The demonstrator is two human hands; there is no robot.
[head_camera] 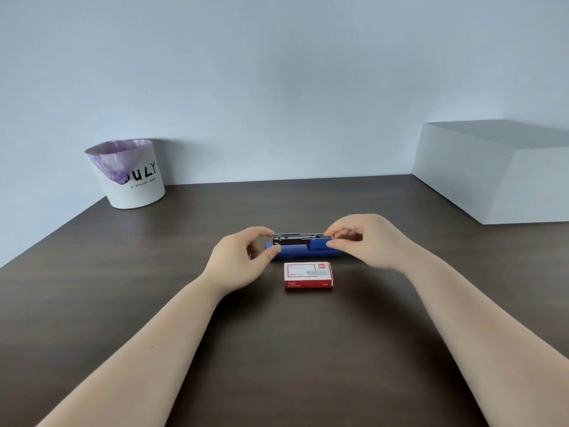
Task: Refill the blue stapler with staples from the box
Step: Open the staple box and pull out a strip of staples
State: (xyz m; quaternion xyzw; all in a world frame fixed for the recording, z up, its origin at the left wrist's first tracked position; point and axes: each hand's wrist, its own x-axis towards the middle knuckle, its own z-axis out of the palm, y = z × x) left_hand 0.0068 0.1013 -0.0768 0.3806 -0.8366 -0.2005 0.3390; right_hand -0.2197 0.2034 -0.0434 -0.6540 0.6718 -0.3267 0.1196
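Note:
The blue stapler [300, 252] lies lengthwise on the dark wooden table [123, 288], its metal staple channel facing up. My left hand [240, 257] pinches the stapler's left end between thumb and fingers. My right hand [363, 240] grips the right end, its fingertips on the metal rail. A red and white staple box [308, 275] lies flat and closed just in front of the stapler, between my two wrists. The stapler's two ends are hidden under my fingers.
A white bin [132, 177] with a purple liner stands at the back left against the wall. A large pale grey box [492, 174] sits at the back right.

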